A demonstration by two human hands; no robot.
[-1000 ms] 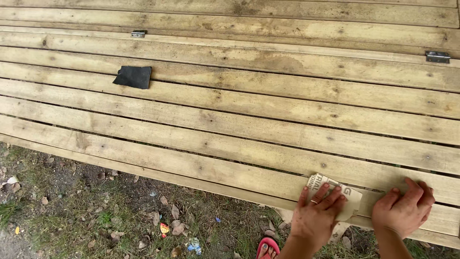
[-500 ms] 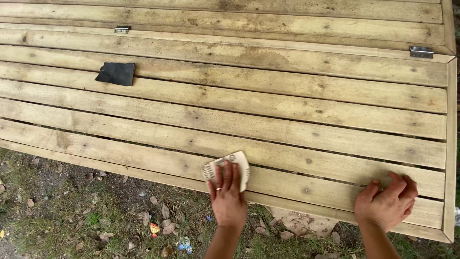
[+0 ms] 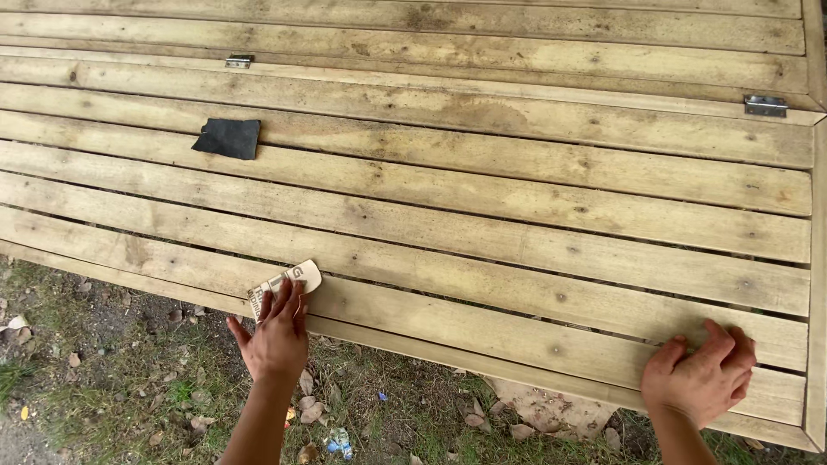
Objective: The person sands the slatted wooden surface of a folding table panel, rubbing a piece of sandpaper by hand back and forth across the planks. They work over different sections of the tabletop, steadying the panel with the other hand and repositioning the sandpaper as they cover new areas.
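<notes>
A slatted wooden panel (image 3: 482,198) of pale planks fills most of the head view. My left hand (image 3: 272,337) presses a folded piece of tan sandpaper (image 3: 293,281) flat against the nearest plank, close to its front edge. My right hand (image 3: 699,375) lies flat on the same plank near the right corner, fingers spread, holding nothing. A dark sheet of sandpaper (image 3: 227,138) lies loose on a plank at the upper left, far from both hands.
Two metal hinges sit on the far planks, one (image 3: 239,61) at the left, one (image 3: 766,105) at the right. Below the panel's front edge is bare ground (image 3: 112,387) with grass, dry leaves, stones and bits of litter.
My left hand has slid the tan sandpaper leftward along the front plank. My right hand has stayed braced near the right corner. The view has shifted a little.
</notes>
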